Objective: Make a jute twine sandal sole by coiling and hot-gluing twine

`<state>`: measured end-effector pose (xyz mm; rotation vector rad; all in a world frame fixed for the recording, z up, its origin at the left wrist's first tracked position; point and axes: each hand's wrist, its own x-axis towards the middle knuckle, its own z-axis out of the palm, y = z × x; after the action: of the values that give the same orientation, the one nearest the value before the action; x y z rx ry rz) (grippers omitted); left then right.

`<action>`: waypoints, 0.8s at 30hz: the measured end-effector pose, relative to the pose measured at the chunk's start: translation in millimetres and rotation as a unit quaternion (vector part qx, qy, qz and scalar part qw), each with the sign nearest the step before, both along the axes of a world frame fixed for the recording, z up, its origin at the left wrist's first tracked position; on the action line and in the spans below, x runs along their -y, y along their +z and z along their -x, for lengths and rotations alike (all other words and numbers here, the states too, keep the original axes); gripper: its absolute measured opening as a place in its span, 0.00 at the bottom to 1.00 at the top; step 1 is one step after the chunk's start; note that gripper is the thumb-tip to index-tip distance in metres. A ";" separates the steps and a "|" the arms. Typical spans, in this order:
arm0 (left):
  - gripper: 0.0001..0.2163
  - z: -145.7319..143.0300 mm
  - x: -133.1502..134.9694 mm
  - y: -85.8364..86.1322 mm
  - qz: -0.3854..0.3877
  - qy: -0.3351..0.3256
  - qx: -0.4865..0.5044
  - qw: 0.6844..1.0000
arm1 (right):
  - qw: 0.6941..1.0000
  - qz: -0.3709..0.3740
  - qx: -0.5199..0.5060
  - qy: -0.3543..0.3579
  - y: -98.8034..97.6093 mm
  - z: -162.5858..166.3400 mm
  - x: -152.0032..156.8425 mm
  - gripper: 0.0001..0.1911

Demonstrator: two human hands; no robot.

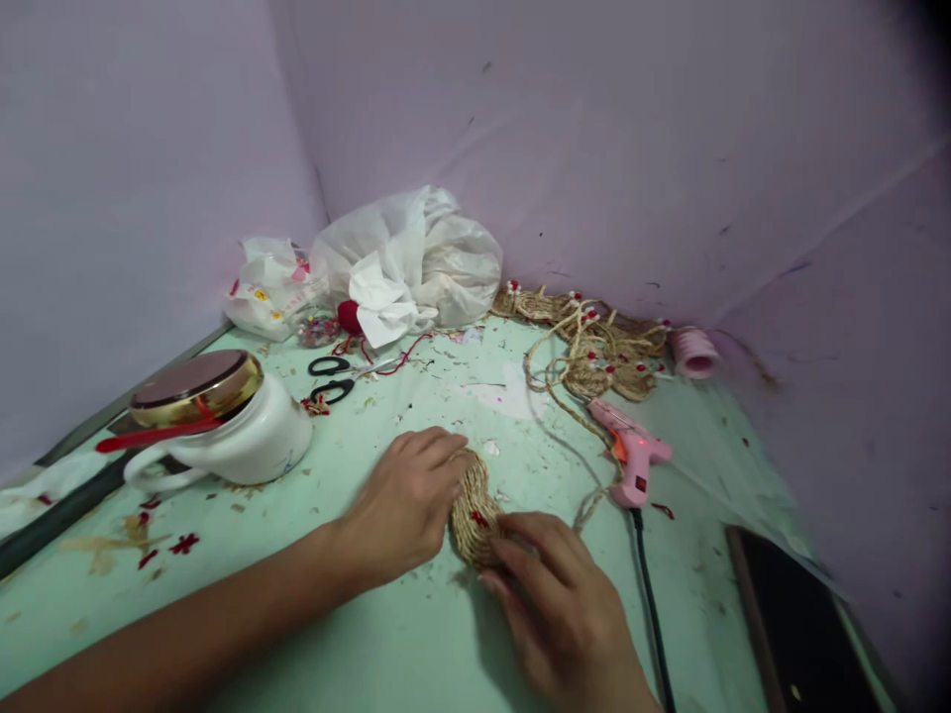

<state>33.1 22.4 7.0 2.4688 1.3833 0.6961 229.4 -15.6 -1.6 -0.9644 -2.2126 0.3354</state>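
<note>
Between my hands, on the pale green table, is a flat curved piece of coiled jute twine [473, 507] with a small red decoration near its lower end. My left hand [412, 495] is closed over its upper left edge, the fingertips partly hidden. At the lower right end, the fingers of my right hand [557, 589] pinch the piece beside the red decoration. A strand of twine [586, 515] lies to the right. Beyond that rests a pink glue gun [633, 458] with a lit orange-red spot and a black cord.
Finished-looking jute pieces with red and white beads [609, 361] lie at the back right by a pink spool [694, 354]. Black-handled scissors [331, 381], a plastic bag [446, 257] and red yarn [349, 317] are behind. A tipped white mug [260, 441] stands left, a dark phone-like slab [802, 624] right.
</note>
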 end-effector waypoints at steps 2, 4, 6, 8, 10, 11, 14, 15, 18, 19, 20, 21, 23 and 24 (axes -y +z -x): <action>0.18 -4.0 -0.9 0.4 0.017 -0.037 -0.061 0.997 | 1.000 0.001 0.012 0.028 -1.6 5.5 1.8 0.12; 0.19 -6.2 -1.2 0.3 0.045 -0.053 -0.104 0.992 | 0.999 0.004 0.025 0.030 -4.0 9.7 3.6 0.13; 0.20 -6.2 -1.8 0.5 0.071 -0.062 -0.126 0.988 | 0.999 0.007 0.036 0.022 -6.5 12.2 4.6 0.16; 0.20 -4.3 -3.0 1.0 0.091 -0.070 -0.128 0.985 | 0.999 0.008 0.041 0.016 -8.0 13.5 4.8 0.17; 0.20 -1.2 -4.8 0.8 0.108 -0.075 -0.114 0.985 | 0.999 0.011 0.043 0.012 -8.5 14.1 4.5 0.18; 0.20 0.6 -5.6 0.2 0.117 -0.077 -0.103 0.985 | 0.999 0.012 0.042 0.010 -8.5 14.1 4.3 0.18; 0.19 6.3 -7.3 -2.9 0.138 -0.082 -0.033 0.987 | 0.999 0.022 0.027 0.002 -8.1 13.6 3.6 0.17; 0.19 8.0 -7.5 -3.8 0.133 -0.076 0.014 0.988 | 1.000 0.024 0.019 0.000 -8.2 13.3 3.5 0.17; 0.14 11.0 -6.9 -3.1 0.078 0.035 0.205 0.975 | 1.000 0.023 0.009 0.000 -9.3 12.3 4.0 0.17; 0.12 11.0 -6.3 -1.6 0.070 0.102 0.254 0.959 | 1.000 0.022 0.008 0.000 -9.9 12.1 4.5 0.16; 0.10 10.5 -5.7 0.4 0.083 0.167 0.281 0.942 | 1.000 0.021 0.002 -0.003 -10.4 12.0 5.1 0.16; 0.09 9.5 -4.9 2.7 0.115 0.216 0.279 0.929 | 1.000 0.017 -0.008 -0.009 -10.9 12.0 5.6 0.15; 0.10 6.0 -3.0 7.7 0.198 0.252 0.197 0.926 | 0.999 0.015 -0.034 -0.034 -11.9 12.1 5.9 0.13; 0.12 3.4 -1.9 10.0 0.229 0.251 0.132 0.931 | 0.997 0.016 -0.043 -0.057 -12.4 12.2 5.4 0.12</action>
<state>29.7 24.4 17.0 1.6139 1.8290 0.6695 217.2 -21.0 -14.0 -1.0684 -2.0708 0.3540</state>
